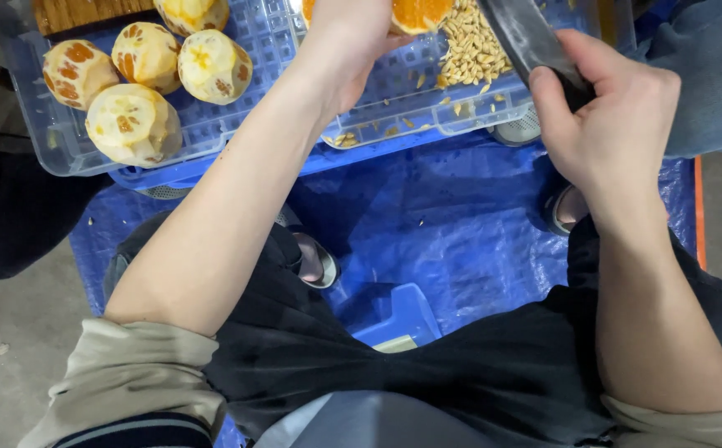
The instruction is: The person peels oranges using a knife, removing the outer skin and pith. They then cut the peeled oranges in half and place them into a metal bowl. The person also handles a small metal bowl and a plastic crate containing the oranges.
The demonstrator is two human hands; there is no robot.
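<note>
1. The left hand (346,37) clamps a cut orange (417,13) at the top edge of the view, at about 12 o'clock, its cut face turned toward the blade.
2. The right hand (614,124) grips the handle of a knife (525,33); the blade's long axis runs from 4 toward 10 o'clock, its tip just beside the orange, probably touching, though the frame edge cuts that off.
3. The hands are apart, the left one nearer the fruit.
4. A seed pile (470,48) lies between them in the clear tray (278,50); peeled oranges (133,124) sit at 10 o'clock.
</note>
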